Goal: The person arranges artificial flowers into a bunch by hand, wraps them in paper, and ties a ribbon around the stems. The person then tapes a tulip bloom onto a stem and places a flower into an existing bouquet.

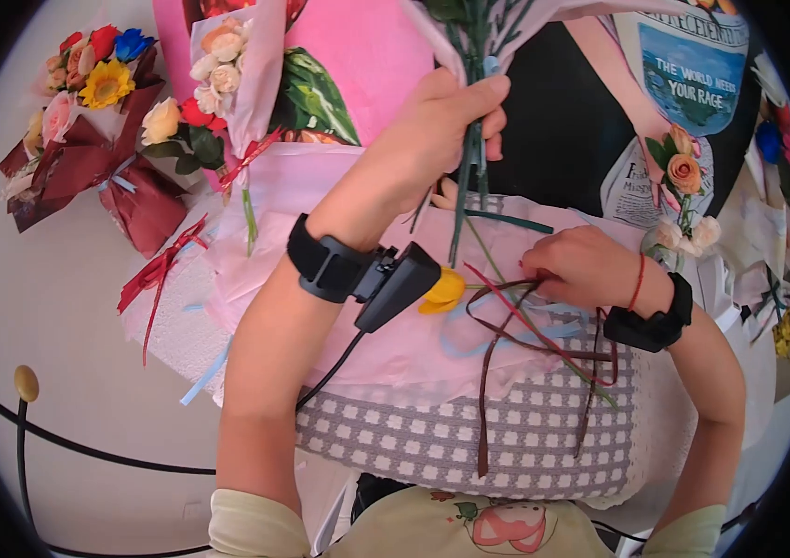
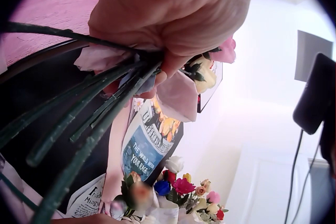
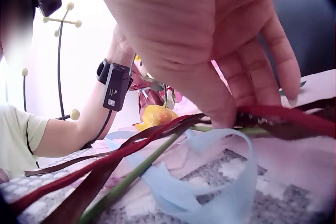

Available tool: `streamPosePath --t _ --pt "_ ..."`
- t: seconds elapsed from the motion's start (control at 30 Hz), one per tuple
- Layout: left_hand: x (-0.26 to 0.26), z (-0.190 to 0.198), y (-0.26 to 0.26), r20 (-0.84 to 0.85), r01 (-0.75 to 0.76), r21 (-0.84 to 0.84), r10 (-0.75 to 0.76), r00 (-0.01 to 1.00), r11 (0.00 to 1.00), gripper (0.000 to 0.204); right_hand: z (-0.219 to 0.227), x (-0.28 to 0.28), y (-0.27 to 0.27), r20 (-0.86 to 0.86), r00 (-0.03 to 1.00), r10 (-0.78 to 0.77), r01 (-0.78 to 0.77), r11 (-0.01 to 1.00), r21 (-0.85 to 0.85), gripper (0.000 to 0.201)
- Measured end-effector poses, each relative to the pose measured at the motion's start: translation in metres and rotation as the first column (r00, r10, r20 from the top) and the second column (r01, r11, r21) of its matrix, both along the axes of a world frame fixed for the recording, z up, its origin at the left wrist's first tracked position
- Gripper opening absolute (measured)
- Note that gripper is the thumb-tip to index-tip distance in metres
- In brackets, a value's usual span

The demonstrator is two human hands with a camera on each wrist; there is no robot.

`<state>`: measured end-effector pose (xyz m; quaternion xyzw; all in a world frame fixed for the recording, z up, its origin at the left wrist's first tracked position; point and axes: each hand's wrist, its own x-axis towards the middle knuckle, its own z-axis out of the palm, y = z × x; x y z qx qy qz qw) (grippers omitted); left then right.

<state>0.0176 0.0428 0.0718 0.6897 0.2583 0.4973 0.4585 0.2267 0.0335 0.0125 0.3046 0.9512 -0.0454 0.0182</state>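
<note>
My left hand (image 1: 437, 121) grips a bundle of dark green flower stems (image 1: 459, 209) with fingers and thumb wrapped round it. Pale pink paper surrounds the bundle, whose bare stem ends fan out below the fist in the left wrist view. Low over the table, my right hand (image 1: 581, 265) has thumb and fingertips pinched at a tangle of dark brown ribbon (image 1: 482, 400) and red ribbon (image 3: 126, 150). A light blue ribbon (image 3: 239, 203) curls beneath that hand. Beside the ribbons lies a yellow flower (image 1: 443, 290) on a green stem.
Pink wrapping sheets (image 1: 358, 344) cover part of a grey checked cloth (image 1: 395, 428). A burgundy-wrapped bouquet (image 1: 144, 200) stands at left. Behind the hands are a black surface (image 1: 544, 121) and a blue printed bag (image 1: 693, 79). More bouquets sit at the right.
</note>
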Motion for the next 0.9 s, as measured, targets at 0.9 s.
streamPosePath --t 0.9 --pt "-0.040 0.044 -0.032 0.058 0.026 0.150 -0.035 0.998 0.988 0.022 0.004 -0.098 0.037 -0.356 0.933 0.050 -0.144 0.959 -0.243 0.027"
